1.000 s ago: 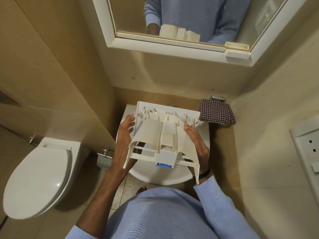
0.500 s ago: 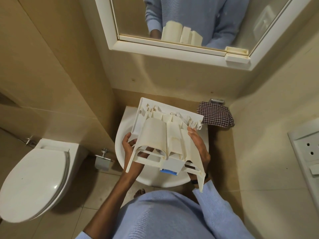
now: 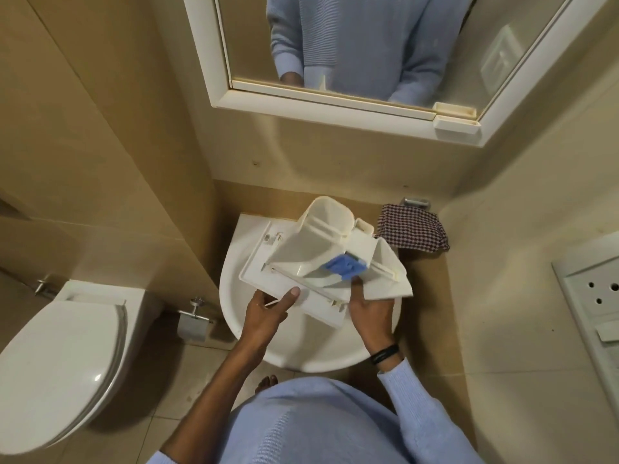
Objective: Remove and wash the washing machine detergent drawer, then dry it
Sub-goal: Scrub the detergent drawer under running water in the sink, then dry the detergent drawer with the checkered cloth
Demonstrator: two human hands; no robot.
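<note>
The person wears a pale blue ribbed knit jumper [image 3: 318, 426]. Its left sleeve [image 3: 160, 458] is pushed far up the arm, while the right sleeve [image 3: 407, 386] ends in a cuff at the wrist. A thin black band [image 3: 385, 353], perhaps a bracelet, circles the right wrist. One bare toe [image 3: 268, 383] shows below.

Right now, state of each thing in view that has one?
detergent drawer: out of the machine, held over the sink, tilted, compartments facing up
left hand: gripping the drawer's near edge
right hand: gripping the drawer's right side
sink: no water seen running
checked cloth: bunched up, lying beside the sink, unused
toilet lid: closed
</note>
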